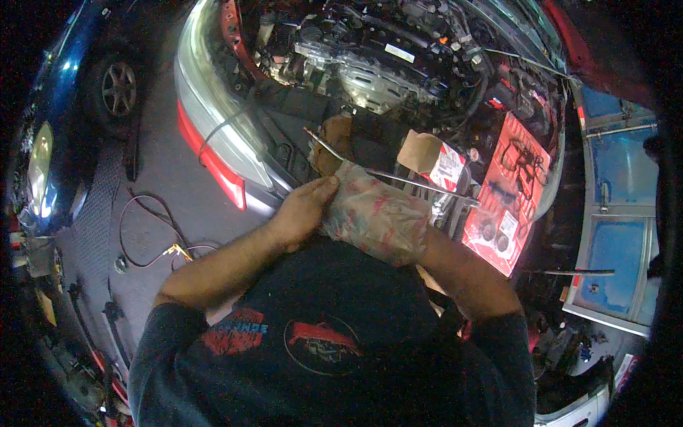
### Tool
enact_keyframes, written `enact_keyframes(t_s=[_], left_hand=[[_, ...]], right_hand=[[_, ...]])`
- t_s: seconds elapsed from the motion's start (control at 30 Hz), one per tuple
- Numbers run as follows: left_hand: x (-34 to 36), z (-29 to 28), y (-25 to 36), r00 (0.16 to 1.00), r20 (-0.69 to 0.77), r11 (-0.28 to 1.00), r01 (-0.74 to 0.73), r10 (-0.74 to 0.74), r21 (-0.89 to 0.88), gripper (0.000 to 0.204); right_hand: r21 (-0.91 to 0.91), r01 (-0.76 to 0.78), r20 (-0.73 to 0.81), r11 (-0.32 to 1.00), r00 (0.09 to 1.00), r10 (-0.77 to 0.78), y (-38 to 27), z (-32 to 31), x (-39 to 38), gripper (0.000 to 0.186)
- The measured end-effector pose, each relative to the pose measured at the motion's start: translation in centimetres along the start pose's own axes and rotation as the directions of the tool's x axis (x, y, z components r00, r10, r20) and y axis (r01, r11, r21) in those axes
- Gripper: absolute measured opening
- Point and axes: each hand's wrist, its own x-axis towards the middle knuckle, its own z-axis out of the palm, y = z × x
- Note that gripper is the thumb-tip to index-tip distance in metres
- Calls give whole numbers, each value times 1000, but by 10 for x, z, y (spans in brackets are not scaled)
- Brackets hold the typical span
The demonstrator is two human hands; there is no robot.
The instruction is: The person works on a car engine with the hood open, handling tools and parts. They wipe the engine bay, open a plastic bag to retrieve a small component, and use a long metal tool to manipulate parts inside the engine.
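A crumpled translucent plastic bag (pixel 377 213) with reddish print is in front of my chest. The fingers of my left hand (pixel 306 206) are closed on its left edge, with the thumb toward the bag's far end. My right forearm comes up to the bag's right end; the bag hides my right hand, so its fingers do not show. Just beyond the bag is a brown object (pixel 333 142) whose kind I cannot make out. A thin metal rod (pixel 398 176) slants past the bag's far side toward the right.
The open engine bay (pixel 377 57) of a car is ahead, its light front bumper (pixel 220 114) curving along the left. An opened carton (pixel 434 156) and a red card-backed pack (pixel 509 192) lie on the right. A cable (pixel 131 213) loops on the floor; a blue car (pixel 57 128) stands far left.
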Motion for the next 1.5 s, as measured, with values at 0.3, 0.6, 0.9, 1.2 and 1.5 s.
enact_keyframes(t_s=[0.3,0.6,0.9,1.2,1.5], left_hand=[[0,-16,10,997,-12,950,-68,76,305,54],[11,-34,18,962,254,913,193,-103,-360,44],[-13,-18,47,810,584,885,227,60,-406,39],[-28,-17,63,909,412,870,250,-60,-425,45],[9,-60,16,929,164,922,-356,332,154,47]], right_hand=[[-781,-78,-74,-619,997,-32,-20,6,5,36],[-989,-138,-109,-59,930,-350,-78,118,-32,33],[-874,336,484,-352,526,-699,-96,158,-56,18],[-850,399,526,-344,605,-597,-101,160,-63,21],[-823,422,568,-381,580,-584,-96,141,-74,24]])
